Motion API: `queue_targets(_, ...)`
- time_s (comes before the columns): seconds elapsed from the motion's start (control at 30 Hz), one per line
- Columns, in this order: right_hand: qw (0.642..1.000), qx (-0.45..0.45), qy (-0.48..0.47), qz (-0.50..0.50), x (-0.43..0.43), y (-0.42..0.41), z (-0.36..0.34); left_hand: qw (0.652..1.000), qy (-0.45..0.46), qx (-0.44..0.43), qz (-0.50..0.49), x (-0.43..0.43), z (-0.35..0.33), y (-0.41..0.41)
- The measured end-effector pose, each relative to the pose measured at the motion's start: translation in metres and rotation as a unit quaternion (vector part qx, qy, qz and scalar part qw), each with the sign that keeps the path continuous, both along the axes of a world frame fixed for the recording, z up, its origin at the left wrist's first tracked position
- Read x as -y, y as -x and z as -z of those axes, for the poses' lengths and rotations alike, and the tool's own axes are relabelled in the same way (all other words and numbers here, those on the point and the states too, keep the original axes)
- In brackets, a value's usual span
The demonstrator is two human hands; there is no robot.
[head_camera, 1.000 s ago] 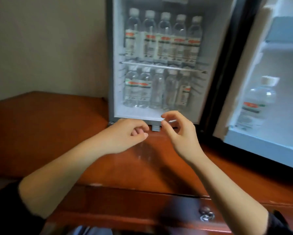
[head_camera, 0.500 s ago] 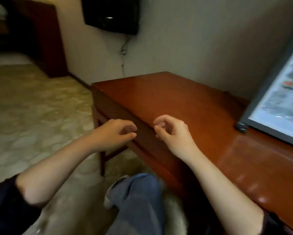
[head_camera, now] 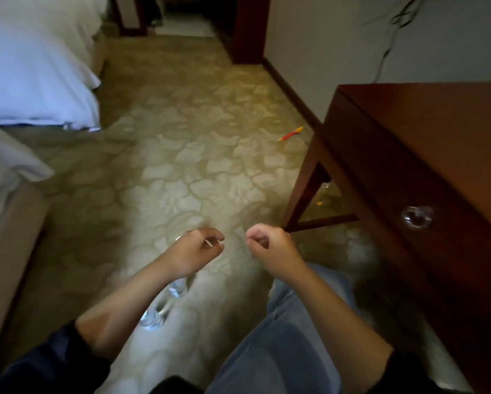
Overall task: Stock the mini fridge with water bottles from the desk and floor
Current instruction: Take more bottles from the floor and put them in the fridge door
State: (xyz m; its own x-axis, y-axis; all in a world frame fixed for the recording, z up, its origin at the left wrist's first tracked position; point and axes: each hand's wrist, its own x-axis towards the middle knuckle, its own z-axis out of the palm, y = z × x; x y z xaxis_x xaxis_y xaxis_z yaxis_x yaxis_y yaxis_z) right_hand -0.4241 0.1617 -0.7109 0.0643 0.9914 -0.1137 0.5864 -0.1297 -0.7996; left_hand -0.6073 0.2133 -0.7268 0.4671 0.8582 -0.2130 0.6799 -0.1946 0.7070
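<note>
- Patterned carpet (head_camera: pixel 181 166) is seen across the whole floor, with a wooden desk (head_camera: pixel 426 143) at the right and white bedding (head_camera: pixel 30 61) at the upper left.
- Nearest the camera, a knee in blue jeans (head_camera: pixel 275 354) is seen at the bottom, with dark sleeves at both lower corners.
- Clear plastic bottles (head_camera: pixel 164 305) are seen lying on the carpet under the left forearm; they are blurred and their number cannot be told.
- The left hand (head_camera: pixel 193 251) is held above the carpet with its fingers loosely curled; nothing is gripped by it, though a thin pale streak is seen across the palm and cannot be made out.
- The right hand (head_camera: pixel 269 248) is held just beside the left, apart from it, curled into a loose fist with nothing in it.
- A drawer with a round metal knob (head_camera: pixel 416 218) is seen in the desk front, right of the hands.
- Small bits, too blurred to identify, are seen on the carpet under the desk.
- Farther off, an orange pen (head_camera: pixel 291 134) is seen lying on the carpet near the desk's far leg.
- A dark cable (head_camera: pixel 392 32) is seen hanging down the wall beyond the desk.
</note>
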Motion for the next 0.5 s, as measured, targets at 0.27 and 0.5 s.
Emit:
queue_targets(0.27,0.985,-0.042,0.153,-0.065,-0.050,0.042,0.100,0.976,0.103,-0.076,-0.178,-0.015,0.119,0.056)
queue_targets(0.5,0.964,-0.054,0.253,-0.068,-0.080,0.052,0.163,0.937,0.202,-0.137,-0.249,-0.026,0.201,0.064)
